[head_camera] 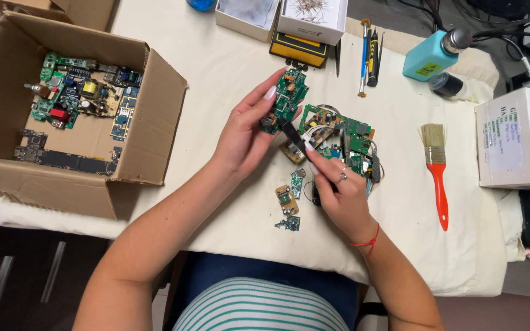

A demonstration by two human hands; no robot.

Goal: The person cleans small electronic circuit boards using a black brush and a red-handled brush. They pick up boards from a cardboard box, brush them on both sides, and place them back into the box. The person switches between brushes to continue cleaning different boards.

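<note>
My left hand [246, 132] holds a green circuit board [289, 95] upright above the white cloth. My right hand [338, 193] grips a thin black tool [292, 133] whose tip touches the lower edge of that board. Just right of the hands lies a pile of green circuit boards with wires [341, 138]. A few small boards [289, 202] lie on the cloth below the hands.
An open cardboard box [154, 153] with several circuit boards stands at the left. A red-handled paintbrush [438, 165] lies right of the pile. A teal bottle [430, 55], a white carton [516, 138], screwdrivers [368, 55] and small white boxes [311, 21] sit at the back.
</note>
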